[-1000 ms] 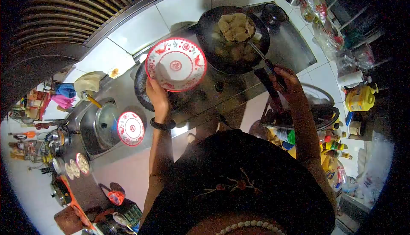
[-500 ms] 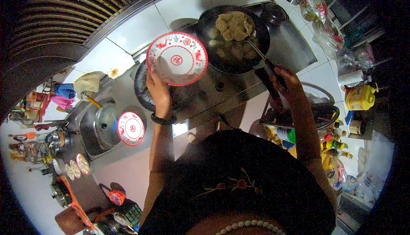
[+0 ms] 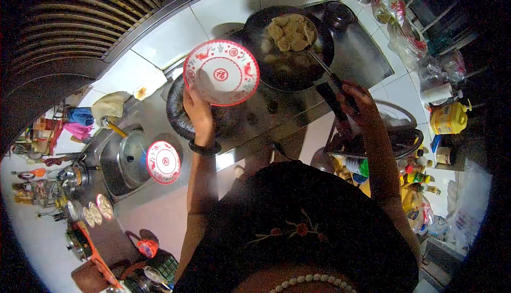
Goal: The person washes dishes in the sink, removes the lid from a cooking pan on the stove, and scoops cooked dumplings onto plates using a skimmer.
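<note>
My left hand [image 3: 199, 113] grips the lower edge of a white plate [image 3: 234, 88] with a red rim and red patterns, tilted and with nothing on it. My right hand [image 3: 357, 99] is wrapped round the dark handle of a skimmer [image 3: 321, 63]. A heap of dumplings [image 3: 290, 32] fills the skimmer's head, hiding most of it. The skimmer is above a black wok [image 3: 290, 75] holding steaming liquid. The plate hangs left of the wok, over the stove.
A second patterned plate [image 3: 164, 162] sits beside the sink [image 3: 125, 160]. An empty-looking burner [image 3: 178, 109] lies under my left hand. Small plates of pale pieces [image 3: 104, 207] stand further left. Bottles [image 3: 415, 178] and a yellow pump bottle [image 3: 448, 118] are at the right.
Fewer pieces show in the wok's liquid, and the heap in the skimmer has shifted slightly. Both hands keep their hold and have hardly moved.
</note>
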### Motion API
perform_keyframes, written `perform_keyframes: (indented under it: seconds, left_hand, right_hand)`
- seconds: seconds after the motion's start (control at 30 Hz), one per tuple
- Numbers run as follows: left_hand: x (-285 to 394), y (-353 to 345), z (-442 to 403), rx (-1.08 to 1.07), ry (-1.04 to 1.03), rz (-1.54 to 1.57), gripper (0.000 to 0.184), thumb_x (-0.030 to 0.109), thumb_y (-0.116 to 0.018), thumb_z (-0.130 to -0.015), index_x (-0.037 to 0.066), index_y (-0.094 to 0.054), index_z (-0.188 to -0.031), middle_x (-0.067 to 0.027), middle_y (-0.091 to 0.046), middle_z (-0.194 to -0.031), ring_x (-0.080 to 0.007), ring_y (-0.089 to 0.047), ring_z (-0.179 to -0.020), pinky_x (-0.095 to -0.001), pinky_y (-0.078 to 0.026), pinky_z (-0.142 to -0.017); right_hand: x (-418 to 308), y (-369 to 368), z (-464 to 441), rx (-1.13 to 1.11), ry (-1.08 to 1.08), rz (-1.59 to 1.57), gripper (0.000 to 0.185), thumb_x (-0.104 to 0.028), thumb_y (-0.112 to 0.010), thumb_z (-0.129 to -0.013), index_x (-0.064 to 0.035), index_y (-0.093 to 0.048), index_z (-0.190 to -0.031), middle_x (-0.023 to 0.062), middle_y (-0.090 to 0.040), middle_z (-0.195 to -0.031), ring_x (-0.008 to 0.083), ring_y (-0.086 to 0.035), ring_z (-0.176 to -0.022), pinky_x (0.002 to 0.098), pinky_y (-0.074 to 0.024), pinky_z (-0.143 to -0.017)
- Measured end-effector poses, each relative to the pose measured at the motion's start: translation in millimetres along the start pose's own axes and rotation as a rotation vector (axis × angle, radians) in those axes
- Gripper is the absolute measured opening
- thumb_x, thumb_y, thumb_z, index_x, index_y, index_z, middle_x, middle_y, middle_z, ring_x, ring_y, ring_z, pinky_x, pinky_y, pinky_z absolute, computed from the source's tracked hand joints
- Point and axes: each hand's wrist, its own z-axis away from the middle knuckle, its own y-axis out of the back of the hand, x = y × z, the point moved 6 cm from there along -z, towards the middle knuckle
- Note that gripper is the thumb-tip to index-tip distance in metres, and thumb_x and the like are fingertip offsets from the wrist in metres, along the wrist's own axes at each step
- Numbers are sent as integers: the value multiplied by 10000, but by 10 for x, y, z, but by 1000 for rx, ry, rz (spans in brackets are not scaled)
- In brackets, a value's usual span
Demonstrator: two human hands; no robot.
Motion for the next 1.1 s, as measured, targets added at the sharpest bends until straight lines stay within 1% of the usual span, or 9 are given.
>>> perform_keyframes:
  seconds: [0.33, 0.37, 0.47, 0.53, 0.63, 0.7, 0.77, 0.9, 1.1]
  left_hand:
    - [33, 1, 32, 30, -34, -25, 425, 323, -339, -934, -52, -483, -1071, -100, -578, -974, -162, -552, -836, -279, -447, -731]
    - [49, -1, 38, 31, -38, -30, 420, 320, -341, -933, -51, -484, -1068, -99, -578, -971, -161, -551, -835, -277, -446, -730]
    - [32, 9, 25, 13, -53, -63, 406, 305, -349, -930, -53, -489, -1062, -98, -577, -960, -156, -543, -826, -276, -443, -719]
    - [-21, 0, -1, 4, -19, -26, 404, 294, -352, -928, -60, -492, -1064, -99, -577, -958, -155, -537, -824, -275, -438, -721]
    - [124, -86, 61, 37, -42, -17, 403, 280, -364, -917, -70, -501, -1063, -107, -577, -962, -156, -528, -837, -283, -423, -734]
    - [61, -83, 20, 63, 10, -54, 401, 278, -362, -908, -67, -506, -1053, -101, -577, -932, -156, -522, -839, -288, -411, -728]
    - [20, -104, -44, 50, -57, -149, 407, 284, -358, -907, -72, -512, -1031, -121, -584, -930, -187, -533, -831, -313, -413, -740]
    - [-81, -220, -110, 26, -72, -97, 431, 293, -383, -911, -85, -511, -1075, -132, -577, -1027, -176, -529, -906, -286, -412, -802]
    - [-63, -516, -36, 17, 13, 9, 469, 309, -341, -921, -86, -484, -1131, -135, -562, -1074, -190, -525, -939, -287, -405, -835]
  right_hand:
    - [64, -50, 8, 77, -310, -463, 276, -223, -498, -856, 0, -542, -1012, 18, -528, -653, 80, -450, -493, 193, -329, -412]
    - [154, -51, 50, 58, -353, -453, 268, -208, -507, -851, 3, -542, -1012, 24, -535, -657, 83, -463, -503, 192, -343, -418]
    - [25, 9, 19, 181, 4, -276, 234, -133, -528, -835, 12, -540, -1019, 52, -564, -726, 99, -511, -570, 200, -399, -471]
    - [101, -11, 68, 249, -29, -382, 227, -72, -536, -824, 13, -538, -1034, 74, -577, -809, 116, -540, -649, 215, -433, -545]
    - [498, -146, 283, 203, -612, -813, 247, -8, -536, -813, 11, -535, -1059, 94, -578, -926, 141, -558, -785, 248, -449, -685]
    - [489, -117, 292, 144, -830, -926, 248, -8, -532, -815, 14, -537, -1062, 91, -574, -961, 150, -550, -852, 272, -432, -759]
    - [445, -47, 271, 109, -707, -773, 249, -53, -549, -811, 25, -546, -1047, 75, -584, -940, 147, -546, -871, 269, -418, -788]
    - [227, 24, 221, 250, -960, -947, 301, -140, -579, -795, 42, -560, -1034, 53, -596, -930, 143, -544, -875, 262, -408, -796]
    - [246, 33, 198, 70, -668, -947, 340, -161, -582, -790, 35, -561, -1068, 50, -594, -975, 135, -541, -868, 254, -405, -789]
